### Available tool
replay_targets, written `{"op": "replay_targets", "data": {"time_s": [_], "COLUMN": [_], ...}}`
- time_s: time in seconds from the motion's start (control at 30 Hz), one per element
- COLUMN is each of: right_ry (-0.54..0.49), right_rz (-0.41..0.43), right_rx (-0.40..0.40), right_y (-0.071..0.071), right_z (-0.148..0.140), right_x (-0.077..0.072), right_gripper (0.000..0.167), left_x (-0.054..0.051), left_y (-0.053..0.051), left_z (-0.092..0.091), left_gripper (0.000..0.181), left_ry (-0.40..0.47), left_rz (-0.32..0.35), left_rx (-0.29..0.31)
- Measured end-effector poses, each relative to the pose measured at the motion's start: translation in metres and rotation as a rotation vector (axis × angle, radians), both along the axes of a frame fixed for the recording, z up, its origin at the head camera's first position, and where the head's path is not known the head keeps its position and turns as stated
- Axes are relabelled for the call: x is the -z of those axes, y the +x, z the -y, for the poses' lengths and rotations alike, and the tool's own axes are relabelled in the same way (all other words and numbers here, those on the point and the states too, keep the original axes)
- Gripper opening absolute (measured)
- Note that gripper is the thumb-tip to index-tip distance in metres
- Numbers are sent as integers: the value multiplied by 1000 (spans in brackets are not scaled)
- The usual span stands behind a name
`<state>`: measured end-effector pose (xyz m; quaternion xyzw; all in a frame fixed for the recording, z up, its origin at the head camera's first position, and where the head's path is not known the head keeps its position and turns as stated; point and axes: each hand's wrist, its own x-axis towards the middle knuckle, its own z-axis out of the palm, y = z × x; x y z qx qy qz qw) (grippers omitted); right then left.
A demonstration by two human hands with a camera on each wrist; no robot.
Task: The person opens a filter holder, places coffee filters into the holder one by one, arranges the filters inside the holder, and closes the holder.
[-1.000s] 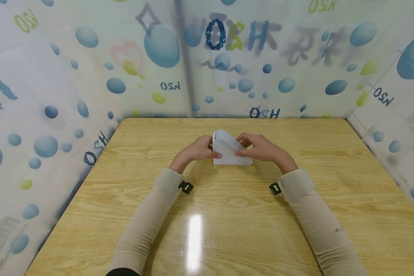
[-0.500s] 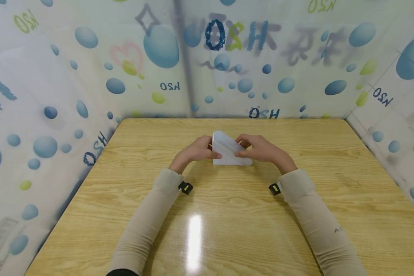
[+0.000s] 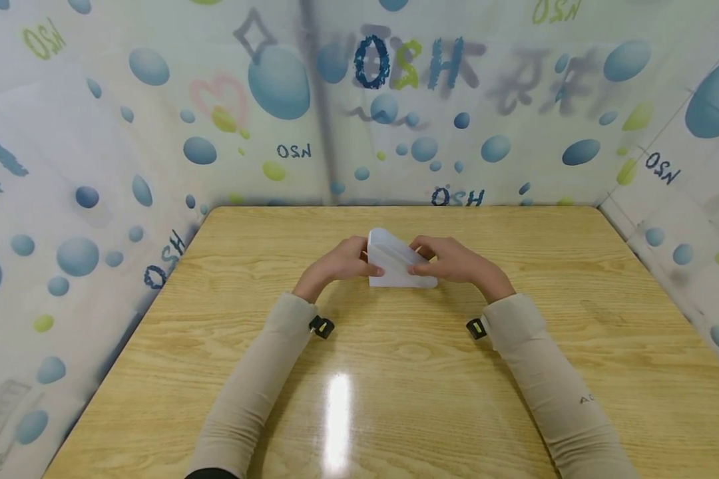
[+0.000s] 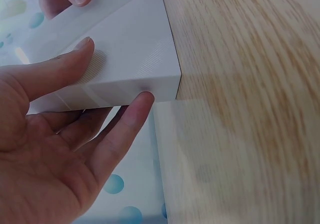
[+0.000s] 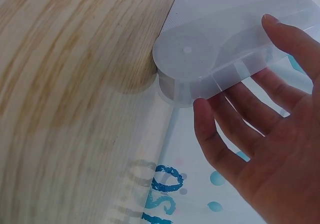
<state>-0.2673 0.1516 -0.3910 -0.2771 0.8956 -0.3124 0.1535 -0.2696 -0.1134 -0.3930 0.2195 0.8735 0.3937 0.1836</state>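
A white wedge-shaped plastic case [image 3: 391,269] stands upright on the table, its tall side to the left and its top edge sloping down to the right. A translucent, round-ended strip [image 5: 187,66] runs along that sloping edge. My left hand [image 3: 343,259] grips the tall side, thumb on the near face and fingers behind. On the slope, my right hand [image 3: 457,258] holds the case between its thumb and the fingers beyond. In the left wrist view, ribbed patches show beside the left thumb [image 4: 82,59]. Most fingers behind the case are hidden in the head view.
The wooden table [image 3: 407,392] spreads around both forearms, with a bright light reflection [image 3: 337,422] near its front. Beyond its back edge hangs a patterned curtain [image 3: 422,143]. Small black devices [image 3: 321,326] sit at both cuffs.
One second ago the case's rounded top stood slightly higher, with a dark gap at its upper left. It now sits lower and the gap is out of sight. Both hands stay nearly still.
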Motion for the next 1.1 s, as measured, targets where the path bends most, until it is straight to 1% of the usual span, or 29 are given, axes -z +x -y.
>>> {"op": "replay_targets", "data": {"time_s": [0.2,0.43,0.67,0.83,0.93,1.1], "right_ry": [11,17,22,21,36,85], "right_rz": [11,6,-8,-10,-3,35], "right_rx": [-7,-13,-17,-14,-11,-14], "right_y": [0,1,1,2,3,4], "right_z": [0,0,1,1,0,-4], "right_x": [-1,-3,-1,-4,-4,-5], "right_gripper": [42,43,43,44,46,57], "left_x": [1,1,1,1,1,1], "left_y": [0,-1,-1,-2,-1,-1], "left_z": [0,-1,0,1,2,4], "left_gripper": [37,38,36,38,40,48], "left_ry": [6,13,22,23,23,2], "left_rz": [0,-14,-19,-25,-28,-17], "left_rx": [1,12,22,29,36,50]}}
